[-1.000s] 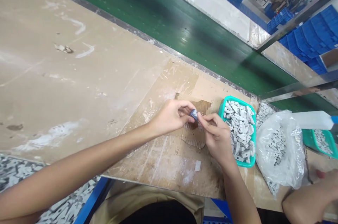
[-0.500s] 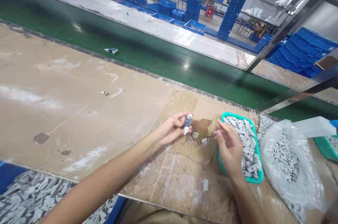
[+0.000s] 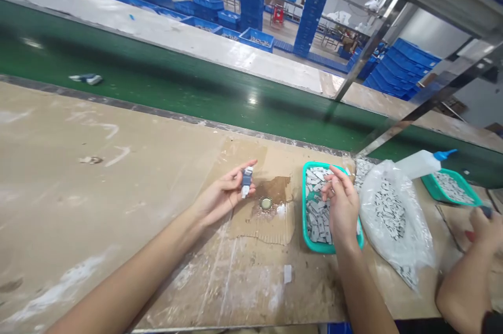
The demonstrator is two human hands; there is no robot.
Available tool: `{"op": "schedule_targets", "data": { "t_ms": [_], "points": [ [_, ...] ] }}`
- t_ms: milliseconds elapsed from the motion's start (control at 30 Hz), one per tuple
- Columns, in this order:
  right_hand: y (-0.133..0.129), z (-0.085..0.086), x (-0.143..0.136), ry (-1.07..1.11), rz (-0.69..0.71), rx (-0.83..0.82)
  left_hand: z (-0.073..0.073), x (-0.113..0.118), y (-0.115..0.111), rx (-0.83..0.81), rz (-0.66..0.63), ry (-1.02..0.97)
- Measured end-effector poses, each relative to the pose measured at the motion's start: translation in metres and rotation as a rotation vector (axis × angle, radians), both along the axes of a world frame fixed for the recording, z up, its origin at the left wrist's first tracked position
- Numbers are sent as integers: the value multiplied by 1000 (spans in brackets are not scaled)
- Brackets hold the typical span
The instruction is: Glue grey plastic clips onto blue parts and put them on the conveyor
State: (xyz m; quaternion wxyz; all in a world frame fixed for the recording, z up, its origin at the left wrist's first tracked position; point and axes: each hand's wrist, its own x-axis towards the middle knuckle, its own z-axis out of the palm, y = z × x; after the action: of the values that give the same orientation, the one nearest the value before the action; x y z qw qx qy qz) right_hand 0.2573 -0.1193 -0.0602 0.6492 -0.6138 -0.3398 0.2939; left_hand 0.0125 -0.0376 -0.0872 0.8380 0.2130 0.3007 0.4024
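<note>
Tray (image 3: 307, 229) right of cap (image 3: 266, 203), bag (image 3: 393, 218) perhaps touching tray's right.

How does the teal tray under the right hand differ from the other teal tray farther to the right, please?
The near teal tray shows whole beside the cardboard, with the right hand over its grey parts. The far teal tray is cut off by the plastic bag and a white bottle. Both hold small grey parts.
</note>
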Motion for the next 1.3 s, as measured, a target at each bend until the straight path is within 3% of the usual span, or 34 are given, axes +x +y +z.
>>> {"op": "schedule_targets", "data": {
  "t_ms": [200,300,400,600,800,967,1100,1200,1300],
  "points": [
    [-3,-3,25,-938,234,-381,0,1,10,-10,87,158],
    [-4,-5,26,-1103,406,-534,-2,1,17,-31,197,224],
    [-8,-3,23,-1118,503,-620,-3,-1,25,-15,282,240],
    [-12,-10,25,-1136,590,-609,-1,-11,34,-138,353,185],
    [0,-29,32,-993,465,-506,-6,-19,40,-63,368,208],
    [7,-38,25,-851,291,-304,-22,-23,47,101,403,272],
    [8,-39,20,-766,251,-277,-35,-21,55,241,488,384],
    [8,-43,19,-792,237,-236,-37,-14,72,261,501,433],
    [9,-50,19,-797,244,-194,-32,-4,104,267,496,482]
  ]
}}
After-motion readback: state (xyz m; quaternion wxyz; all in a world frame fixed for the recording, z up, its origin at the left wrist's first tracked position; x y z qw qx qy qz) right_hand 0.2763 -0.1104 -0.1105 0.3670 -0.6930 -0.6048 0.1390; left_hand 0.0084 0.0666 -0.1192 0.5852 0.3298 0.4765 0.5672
